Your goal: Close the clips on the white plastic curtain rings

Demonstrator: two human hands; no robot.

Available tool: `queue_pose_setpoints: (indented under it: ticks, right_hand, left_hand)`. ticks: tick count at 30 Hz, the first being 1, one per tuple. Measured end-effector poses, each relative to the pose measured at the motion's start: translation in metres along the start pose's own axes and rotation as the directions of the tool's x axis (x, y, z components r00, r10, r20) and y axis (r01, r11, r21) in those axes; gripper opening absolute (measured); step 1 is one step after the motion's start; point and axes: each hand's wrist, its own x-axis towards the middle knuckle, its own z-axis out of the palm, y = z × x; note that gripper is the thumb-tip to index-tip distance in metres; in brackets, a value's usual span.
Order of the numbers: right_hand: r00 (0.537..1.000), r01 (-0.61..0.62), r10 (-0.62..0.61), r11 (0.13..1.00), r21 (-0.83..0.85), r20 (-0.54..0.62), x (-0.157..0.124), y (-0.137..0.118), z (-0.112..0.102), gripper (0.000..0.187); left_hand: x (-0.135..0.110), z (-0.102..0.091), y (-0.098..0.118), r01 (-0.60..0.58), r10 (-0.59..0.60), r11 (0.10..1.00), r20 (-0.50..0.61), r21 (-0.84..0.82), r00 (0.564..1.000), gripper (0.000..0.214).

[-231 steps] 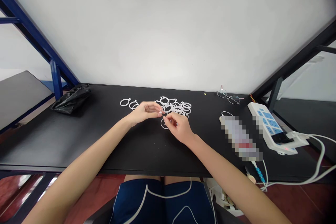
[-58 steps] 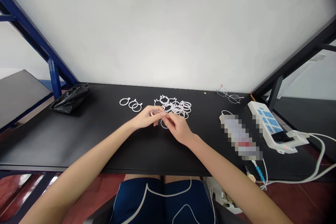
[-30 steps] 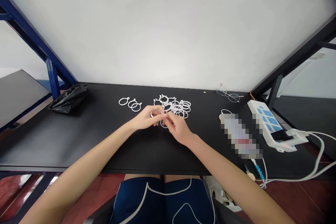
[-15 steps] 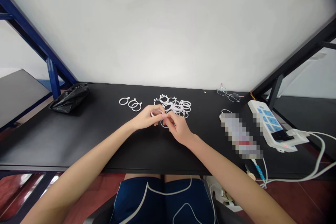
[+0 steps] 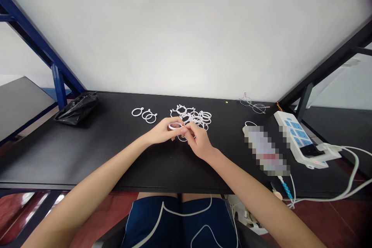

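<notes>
your hands are together at the centre of the frame, just above the table. your left hand is pinched shut on a white ring, holding it nearly flat at the fingertips. your right hand is curled, its fingertips touching the right side of that ring. a second ring peeks out just below, between both hands. i cannot tell whether the right hand grips it or only covers it.

to handle this well, i'd hold each ring by its rim with thumb and forefinger only, so the small tab and the opening stay in sight. thin plastic like this probably flexes and can spring away, so press gently and work low over the table. turn the wrists a little toward you, since your own fingers hide the contact point.

just beyond your fingertips, toward the upper middle, lies the pile of loose rings, overlapping and tangled. it is close enough that a dropped ring could get lost in it. three rings lie in a row left of the pile, apart from it.

a black bag sits at the left edge of the table. glasses lie at the back right. a blurred object, a power strip and its cables fill the right side, well apart from your hands. nothing stands between your hands and the pile.
</notes>
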Motion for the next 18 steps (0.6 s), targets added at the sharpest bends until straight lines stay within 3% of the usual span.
queue_pose_setpoints:
  ticks: [10, 18]
  right_hand:
    - [1.0, -0.012, 0.012, 1.0, 0.018, 0.001, 0.0015, -0.0034, -0.0016, 0.02]
    - [1.0, -0.02, 0.02, 1.0, 0.01, -0.009, 0.0018, -0.003, -0.0017, 0.02]
  left_hand:
    - [0.0003, 0.0013, 0.0002, -0.054, 0.054, 0.998, 0.027, 0.019, 0.998, 0.031]
    - [0.0001, 0.0015, 0.0007, -0.033, 0.033, 0.999, 0.025, 0.022, 0.999, 0.031]
